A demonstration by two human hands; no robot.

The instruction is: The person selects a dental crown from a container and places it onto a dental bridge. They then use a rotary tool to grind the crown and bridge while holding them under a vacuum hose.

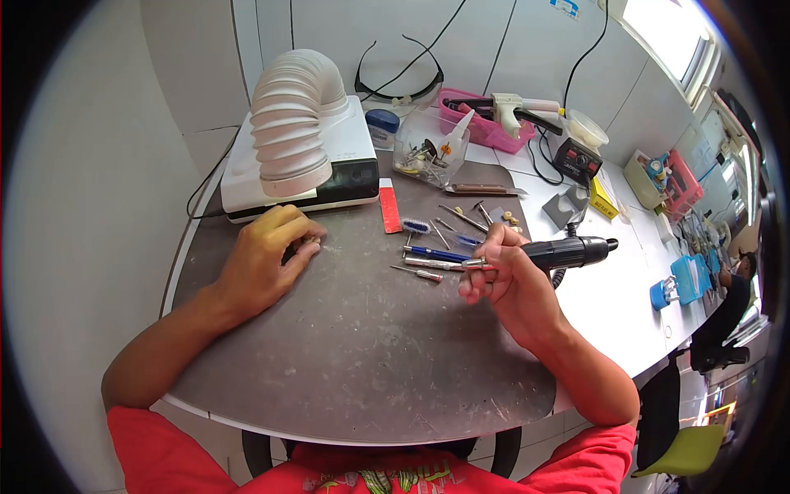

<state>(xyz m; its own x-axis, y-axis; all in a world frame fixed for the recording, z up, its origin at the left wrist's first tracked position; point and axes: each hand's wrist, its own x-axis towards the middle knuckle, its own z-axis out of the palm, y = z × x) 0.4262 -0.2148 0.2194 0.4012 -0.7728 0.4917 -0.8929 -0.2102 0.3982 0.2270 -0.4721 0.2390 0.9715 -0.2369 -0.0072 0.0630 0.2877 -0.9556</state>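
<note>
My left hand (276, 251) rests on the grey mat, just in front of the white hose's mouth. Its thumb and fingers are closed on a small pale piece (312, 240), mostly hidden by the fingertips. On the right, my right hand (522, 280) is closed round a black rotary tool handpiece (576, 251). The handpiece's metal front end points left, and its cord hangs down behind my hand. Near its tip lie a blue pen (436, 253), a slim silver tool (432, 264), a small pointed tool (418, 272) and a small blue brush (416, 226).
A white extractor box (350, 148) with a ribbed hose (288, 123) stands back left. Behind the tools are a knife (485, 190), a clear tub of bits (428, 156) and a pink basket (494, 132). A black control box (578, 160) stands back right. Farther right, a person sits.
</note>
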